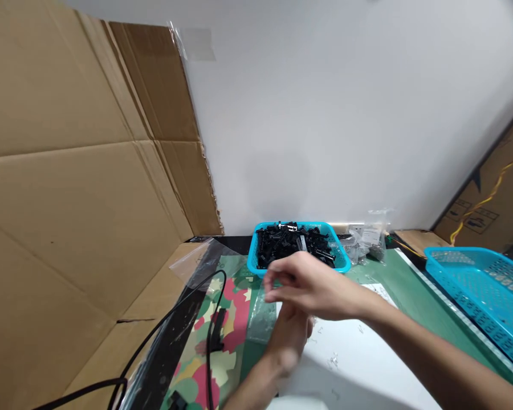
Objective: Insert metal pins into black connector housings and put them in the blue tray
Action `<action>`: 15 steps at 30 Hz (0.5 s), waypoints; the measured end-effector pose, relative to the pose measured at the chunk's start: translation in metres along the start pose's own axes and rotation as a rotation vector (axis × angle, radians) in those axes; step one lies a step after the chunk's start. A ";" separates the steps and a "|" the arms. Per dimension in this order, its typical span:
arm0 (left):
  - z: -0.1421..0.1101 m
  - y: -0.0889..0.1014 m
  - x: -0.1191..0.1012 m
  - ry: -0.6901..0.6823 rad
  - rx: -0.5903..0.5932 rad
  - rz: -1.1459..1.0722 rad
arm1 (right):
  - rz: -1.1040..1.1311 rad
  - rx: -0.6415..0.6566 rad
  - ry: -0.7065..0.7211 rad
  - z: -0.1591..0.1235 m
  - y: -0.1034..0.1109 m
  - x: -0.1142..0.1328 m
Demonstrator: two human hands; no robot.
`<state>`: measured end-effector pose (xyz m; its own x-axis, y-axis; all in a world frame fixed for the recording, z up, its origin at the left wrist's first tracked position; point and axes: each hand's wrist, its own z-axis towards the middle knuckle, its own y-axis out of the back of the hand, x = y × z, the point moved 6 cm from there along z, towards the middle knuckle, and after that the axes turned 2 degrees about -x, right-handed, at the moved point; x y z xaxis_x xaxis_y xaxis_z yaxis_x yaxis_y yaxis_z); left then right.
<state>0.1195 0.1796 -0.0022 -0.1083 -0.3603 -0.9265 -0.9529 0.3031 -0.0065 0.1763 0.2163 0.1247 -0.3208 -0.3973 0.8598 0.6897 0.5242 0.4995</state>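
Observation:
My right hand crosses over my left, its fingers curled together with the tips pointing left. Whatever may be between those fingertips is too small or blurred to make out. Below it is my left hand, mostly covered, so its fingers are hidden. Under both hands lies a white sheet with small clear or metallic bits scattered on it. Just beyond my right hand stands a blue basket heaped with black plastic parts.
A black part and a black cable lie on a patterned sheet at left. Clear bags sit beside the basket. Another blue basket stands at right. Cardboard walls off the left side.

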 end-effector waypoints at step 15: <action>-0.002 -0.009 -0.012 -0.223 0.173 0.015 | 0.275 -0.350 -0.222 -0.100 0.013 -0.099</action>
<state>0.1289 0.1794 0.0098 -0.0387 -0.1573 -0.9868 -0.8870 0.4602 -0.0386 0.2820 0.1865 0.0353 -0.2004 -0.0897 0.9756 0.9326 0.2876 0.2180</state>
